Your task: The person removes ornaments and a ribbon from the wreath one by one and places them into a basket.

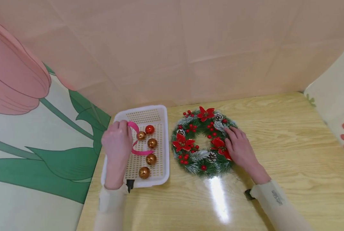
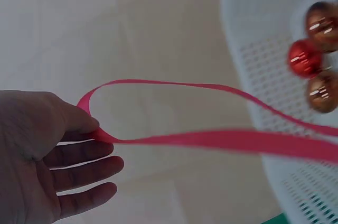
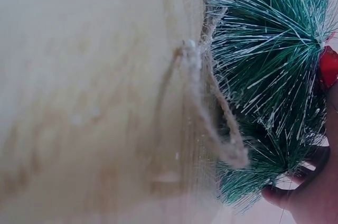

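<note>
Left grip (image 2: 47, 150) pinches pink ribbon (image 2: 211, 139) over tray (image 1: 163, 141); right grip (image 1: 241, 149) lies flat, spread on wreath (image 1: 189, 154).

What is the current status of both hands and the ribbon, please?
Left hand pinches pink ribbon over white tray. Right hand rests on wreath. Ribbon path unobstructed.

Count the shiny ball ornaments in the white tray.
5, all in the tray: a red ball at the far end, then four copper balls trailing toward the near end. The left hand may hide more.
</note>
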`<state>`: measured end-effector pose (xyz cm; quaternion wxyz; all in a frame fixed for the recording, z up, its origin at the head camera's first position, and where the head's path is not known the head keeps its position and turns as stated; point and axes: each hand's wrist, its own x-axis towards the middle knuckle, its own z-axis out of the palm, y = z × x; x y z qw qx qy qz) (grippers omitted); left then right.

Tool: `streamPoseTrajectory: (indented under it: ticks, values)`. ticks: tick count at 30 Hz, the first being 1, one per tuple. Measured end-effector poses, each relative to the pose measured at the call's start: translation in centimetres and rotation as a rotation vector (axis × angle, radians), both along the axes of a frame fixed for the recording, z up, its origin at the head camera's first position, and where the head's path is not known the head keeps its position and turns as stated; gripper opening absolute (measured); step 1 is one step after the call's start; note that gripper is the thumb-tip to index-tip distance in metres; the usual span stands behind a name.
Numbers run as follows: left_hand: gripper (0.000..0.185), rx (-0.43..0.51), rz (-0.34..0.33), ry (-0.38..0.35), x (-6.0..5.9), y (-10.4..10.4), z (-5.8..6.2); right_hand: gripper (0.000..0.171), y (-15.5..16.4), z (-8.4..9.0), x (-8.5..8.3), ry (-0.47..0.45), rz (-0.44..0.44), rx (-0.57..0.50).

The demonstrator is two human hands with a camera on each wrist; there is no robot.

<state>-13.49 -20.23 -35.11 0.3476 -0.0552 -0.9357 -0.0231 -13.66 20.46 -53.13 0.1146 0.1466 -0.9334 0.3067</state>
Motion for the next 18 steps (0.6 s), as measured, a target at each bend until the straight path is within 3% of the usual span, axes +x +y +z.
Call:
streamPoseTrajectory:
  ticks: [4, 7, 14, 18]
  values:
    - [0.011, -0.066, -0.05, -0.069, -0.1, 0.3, -2.7, 0.045, -0.1, 0.1, 0.1, -0.005, -0.003, -0.008]
    - [0.011, -0.105, -0.056, -0.13, -0.1, 0.3, -3.9, 0.045, -0.1, 0.2, 0.1, 0.0, -0.001, -0.004]
    - [0.007, -0.152, -0.04, -0.286, 0.1, 0.5, -4.4, 0.045, 0.0, 0.4, -0.1, -0.005, 0.008, 0.034]
    - [0.008, -0.18, -0.031, -0.377, 0.9, 0.7, -4.3, 0.045, 0.0, 0.6, 0.0, -0.025, 0.009, 0.041]
